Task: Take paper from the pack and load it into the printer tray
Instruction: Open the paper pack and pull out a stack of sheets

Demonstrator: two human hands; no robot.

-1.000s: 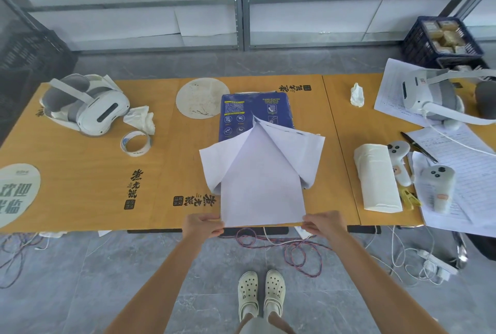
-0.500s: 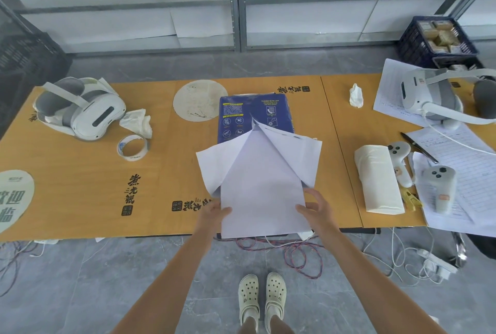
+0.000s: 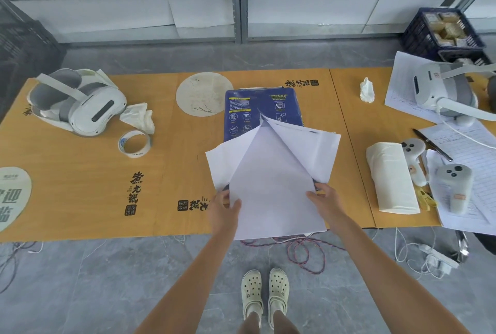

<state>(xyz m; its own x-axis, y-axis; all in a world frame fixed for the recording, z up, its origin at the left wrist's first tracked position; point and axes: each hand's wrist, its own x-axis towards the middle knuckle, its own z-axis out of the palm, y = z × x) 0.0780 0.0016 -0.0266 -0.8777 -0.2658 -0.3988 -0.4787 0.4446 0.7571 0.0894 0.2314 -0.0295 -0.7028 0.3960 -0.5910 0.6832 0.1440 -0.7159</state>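
Since a second ago both hands have moved up from the near edge of the paper (image 3: pixel 273 194) to its sides, about halfway along the exposed sheets. The left hand (image 3: pixel 224 206) pinches the left edge, thumb on top and fingers beneath; the right hand (image 3: pixel 323 199) clasps the right edge the same way, thumb on the sheet and fingers curled under. The stack itself has barely shifted: it juts out of the pack (image 3: pixel 261 111) toward the person, its near end overhanging the table (image 3: pixel 80 172) edge.

The pack is a dark blue glossy wrapper printed with white icons, lying flat; its torn end is peeled open into two white triangular flaps spread left and right of the sheets. The paper is smooth, flat, pale white and rectangular. The table is orange wood-grain laminate with black printed characters. To the left lie a white plastic headset (image 3: pixel 77 103) and a ring of tape (image 3: pixel 134 143); to the right, a soft white paper roll (image 3: pixel 391 178) lying on its side.
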